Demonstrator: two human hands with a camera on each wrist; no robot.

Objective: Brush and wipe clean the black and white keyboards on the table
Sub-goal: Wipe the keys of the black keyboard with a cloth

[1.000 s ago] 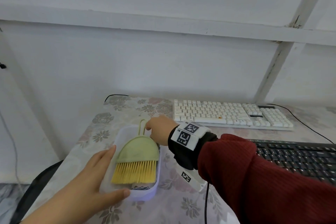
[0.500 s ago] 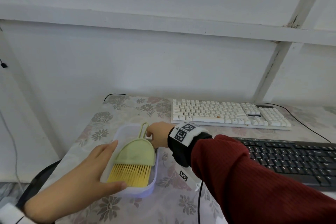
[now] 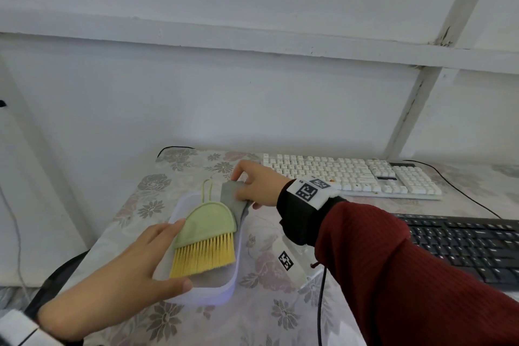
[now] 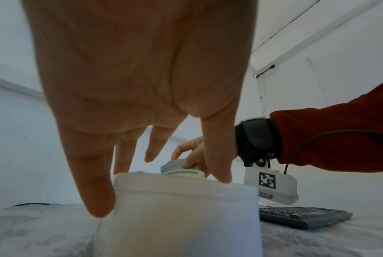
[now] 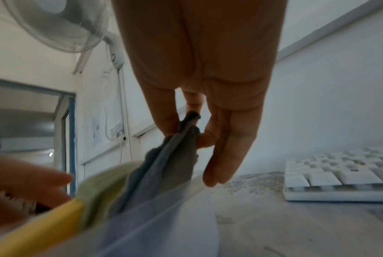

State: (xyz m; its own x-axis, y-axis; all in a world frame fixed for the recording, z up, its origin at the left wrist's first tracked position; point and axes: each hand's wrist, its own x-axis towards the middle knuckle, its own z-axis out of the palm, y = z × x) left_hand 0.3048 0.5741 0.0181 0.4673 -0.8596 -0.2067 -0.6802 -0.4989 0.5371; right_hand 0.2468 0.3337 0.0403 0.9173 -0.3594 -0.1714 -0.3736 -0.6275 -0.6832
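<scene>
A green brush with yellow bristles (image 3: 207, 222) lies in a white container (image 3: 233, 275) on the table's left part. My right hand (image 3: 241, 188) is at the container's far end and pinches a grey cloth (image 3: 233, 201), which comes up from beneath the brush; the pinch on the cloth (image 5: 186, 139) shows in the right wrist view. My left hand (image 3: 174, 255) rests on the container's near left corner with straight fingers (image 4: 93, 191), thumb on the near rim. The white keyboard (image 3: 351, 177) lies at the back, the black keyboard (image 3: 463, 244) nearer on the right.
The flowered tablecloth (image 3: 252, 317) covers the table, which stands against a white wall. Keyboard cables (image 3: 463, 194) run off to the right. A wrist camera unit with its cord (image 3: 289, 261) hangs under my right arm. A dark object (image 3: 56, 275) sits beyond the table's left edge.
My right hand, earlier at the brush's loop end, now pinches the grey cloth and has drawn it up beside the brush. The left hand stays on the container.
</scene>
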